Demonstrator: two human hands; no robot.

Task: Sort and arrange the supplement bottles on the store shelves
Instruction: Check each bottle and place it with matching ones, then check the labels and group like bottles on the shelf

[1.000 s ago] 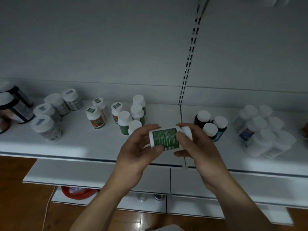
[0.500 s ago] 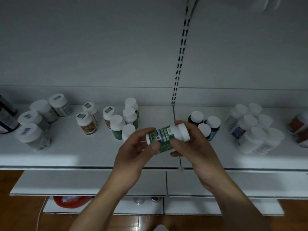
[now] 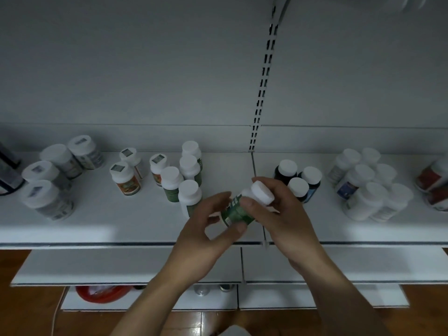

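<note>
floor: brown wood boards, nearest, under the shelving.
low shelf: white, with a red item at its left, partly hidden by the shelf above.
mid shelf: white, sticking out below the top one.
left hand: holding the bottle, with the thumb at its base end and the fingers curled over its far side.
right hand: holding the same bottle, with the thumb on the label and the fingers curled round behind the cap end.
bottle: green label and white cap, tilted with the cap up and to the right. It is in the air between both hands, over the front of the shelf and not touching it.
shelf: white, and it carries all the other bottles.
green group: four white-capped bottles, upright and close together, just left of the hands.
orange group: three upright bottles, left of the green group.
grey group: four wider bottles, further left.
dark trio: three dark bottles with white caps, just beyond the right hand.
white group: a tight cluster on the right.
red pair: at the right edge, blurred.
upright: a slotted strip rising from the shelf's seam.
back panel: plain grey, farthest.
</note>
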